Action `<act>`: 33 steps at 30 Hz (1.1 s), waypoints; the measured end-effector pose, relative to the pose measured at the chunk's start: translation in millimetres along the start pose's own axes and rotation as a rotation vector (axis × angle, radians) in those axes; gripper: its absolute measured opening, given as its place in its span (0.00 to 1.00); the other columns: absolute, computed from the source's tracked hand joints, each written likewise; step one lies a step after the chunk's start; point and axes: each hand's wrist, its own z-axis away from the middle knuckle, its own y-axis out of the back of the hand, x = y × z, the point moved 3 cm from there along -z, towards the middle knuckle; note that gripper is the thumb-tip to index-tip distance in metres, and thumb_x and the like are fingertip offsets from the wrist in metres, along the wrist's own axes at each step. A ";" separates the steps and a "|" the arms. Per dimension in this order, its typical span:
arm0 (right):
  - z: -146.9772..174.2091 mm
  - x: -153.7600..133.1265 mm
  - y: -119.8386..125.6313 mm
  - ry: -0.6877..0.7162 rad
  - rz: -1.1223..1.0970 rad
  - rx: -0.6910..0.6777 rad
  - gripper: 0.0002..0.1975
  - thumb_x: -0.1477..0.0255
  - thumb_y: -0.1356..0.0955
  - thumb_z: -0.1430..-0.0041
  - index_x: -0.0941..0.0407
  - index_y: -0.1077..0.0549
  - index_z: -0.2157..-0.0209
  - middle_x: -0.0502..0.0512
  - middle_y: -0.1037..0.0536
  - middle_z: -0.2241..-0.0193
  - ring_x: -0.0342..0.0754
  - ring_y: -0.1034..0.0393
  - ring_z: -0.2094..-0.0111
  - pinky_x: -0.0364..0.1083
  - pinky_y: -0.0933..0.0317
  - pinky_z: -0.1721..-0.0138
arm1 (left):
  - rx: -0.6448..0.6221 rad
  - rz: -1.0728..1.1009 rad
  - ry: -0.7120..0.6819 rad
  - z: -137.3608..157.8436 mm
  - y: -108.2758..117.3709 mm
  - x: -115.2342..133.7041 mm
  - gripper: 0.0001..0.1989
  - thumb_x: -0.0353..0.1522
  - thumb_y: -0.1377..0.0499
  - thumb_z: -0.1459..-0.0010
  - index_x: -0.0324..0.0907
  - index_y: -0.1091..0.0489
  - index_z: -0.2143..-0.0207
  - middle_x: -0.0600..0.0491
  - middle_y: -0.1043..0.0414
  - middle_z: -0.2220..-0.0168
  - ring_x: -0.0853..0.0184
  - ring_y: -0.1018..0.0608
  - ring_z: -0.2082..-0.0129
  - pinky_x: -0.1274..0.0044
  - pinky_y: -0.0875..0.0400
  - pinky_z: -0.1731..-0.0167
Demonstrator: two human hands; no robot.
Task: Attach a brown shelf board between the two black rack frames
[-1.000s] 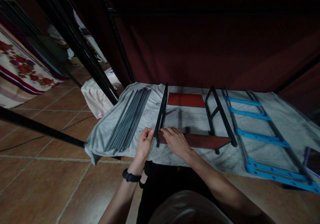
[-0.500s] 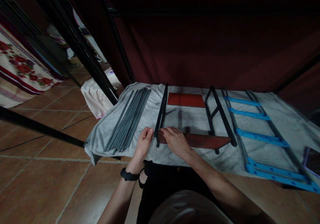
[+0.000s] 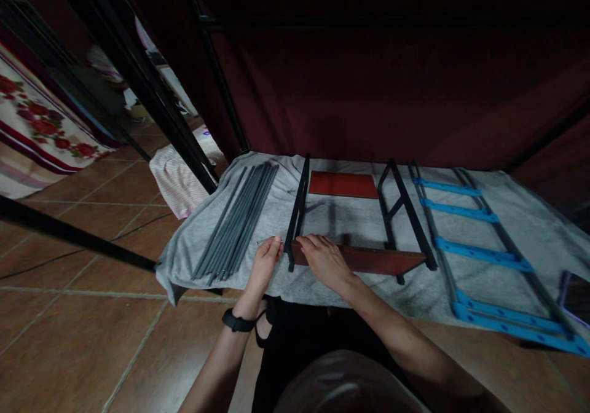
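My left hand is closed, thumb and fingertips pinching a thin metal hex key. One end of the key points at the outer side of the left black metal frame, near its lower corner. My right hand is closed over the top edge of a reddish-brown board, close to that same corner. The board stands on edge between the left frame and the right black metal frame. Behind it, a second red-brown board lies flat on the grey cloth.
Several grey metal tubes lie bundled to the left on the grey cloth. A rack with blue crossbars lies on the right, with a dark phone-like device at the edge. Small hardware rests beyond my left hand.
My left hand has turned slightly, and the hex key between its fingers now shows more clearly. My right hand keeps its place on the board.
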 end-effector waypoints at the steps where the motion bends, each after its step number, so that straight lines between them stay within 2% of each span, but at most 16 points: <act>1: -0.1 -0.1 0.3 0.000 -0.001 -0.001 0.19 0.78 0.42 0.31 0.54 0.31 0.43 0.58 0.24 0.51 0.50 0.29 0.52 0.51 0.38 0.46 | 0.004 0.010 0.024 -0.3 -0.3 -0.8 0.25 0.53 0.39 0.46 0.42 0.38 0.77 0.59 0.42 0.80 0.73 0.41 0.80 0.78 0.49 0.78; 4: -0.1 -0.9 1.8 0.004 -0.003 0.004 0.18 0.78 0.42 0.30 0.55 0.31 0.43 0.58 0.24 0.51 0.50 0.29 0.52 0.51 0.37 0.46 | -0.011 0.008 0.053 0.6 -1.2 -0.5 0.25 0.54 0.38 0.48 0.43 0.38 0.77 0.59 0.44 0.80 0.73 0.43 0.80 0.78 0.50 0.78; 6: 0.0 -1.3 2.4 0.008 -0.004 0.007 0.18 0.77 0.42 0.30 0.55 0.31 0.44 0.59 0.24 0.52 0.50 0.29 0.52 0.51 0.37 0.46 | -0.025 -0.018 0.025 1.6 -0.9 2.1 0.24 0.53 0.38 0.47 0.43 0.38 0.76 0.59 0.45 0.79 0.72 0.42 0.79 0.77 0.48 0.77; 9: -0.2 -1.2 2.1 0.007 -0.005 0.009 0.18 0.76 0.42 0.30 0.55 0.31 0.44 0.58 0.24 0.52 0.51 0.29 0.52 0.51 0.37 0.47 | -0.063 -0.103 -0.063 1.6 1.2 7.5 0.22 0.50 0.39 0.44 0.44 0.38 0.76 0.59 0.45 0.79 0.70 0.41 0.77 0.77 0.45 0.74; 15: -0.9 -0.9 1.3 0.008 -0.004 0.001 0.17 0.77 0.41 0.30 0.55 0.31 0.44 0.58 0.24 0.52 0.50 0.29 0.53 0.50 0.37 0.47 | -0.123 -0.333 -0.306 -0.6 5.5 17.6 0.14 0.41 0.44 0.38 0.44 0.34 0.74 0.56 0.38 0.75 0.66 0.34 0.71 0.76 0.40 0.66; 19: -0.6 -1.6 2.7 0.021 -0.001 0.007 0.18 0.78 0.42 0.30 0.55 0.31 0.44 0.58 0.24 0.52 0.50 0.28 0.53 0.50 0.37 0.48 | -0.126 -0.322 -0.348 0.1 5.7 20.3 0.13 0.41 0.44 0.38 0.44 0.32 0.72 0.54 0.35 0.73 0.65 0.32 0.68 0.76 0.38 0.64; 22: -0.7 -1.6 3.5 0.022 0.001 0.016 0.17 0.77 0.42 0.30 0.55 0.31 0.44 0.58 0.23 0.52 0.50 0.28 0.53 0.50 0.36 0.48 | -0.109 -0.275 -0.272 -0.5 6.9 18.0 0.15 0.44 0.42 0.40 0.43 0.32 0.73 0.55 0.36 0.74 0.66 0.34 0.70 0.76 0.39 0.67; 27: -1.2 -1.1 2.8 0.006 0.009 0.000 0.17 0.78 0.41 0.31 0.54 0.31 0.45 0.58 0.23 0.53 0.50 0.28 0.53 0.50 0.37 0.48 | -0.064 -0.111 -0.025 -2.9 9.0 7.9 0.23 0.52 0.40 0.45 0.43 0.34 0.77 0.56 0.40 0.78 0.69 0.39 0.77 0.77 0.45 0.76; 33: -1.0 -1.1 0.9 0.013 0.012 0.014 0.17 0.78 0.41 0.31 0.54 0.31 0.44 0.57 0.24 0.52 0.50 0.28 0.54 0.50 0.37 0.48 | -0.090 -0.039 0.074 -1.7 2.8 7.6 0.22 0.51 0.37 0.47 0.42 0.34 0.75 0.57 0.41 0.77 0.71 0.40 0.77 0.78 0.48 0.77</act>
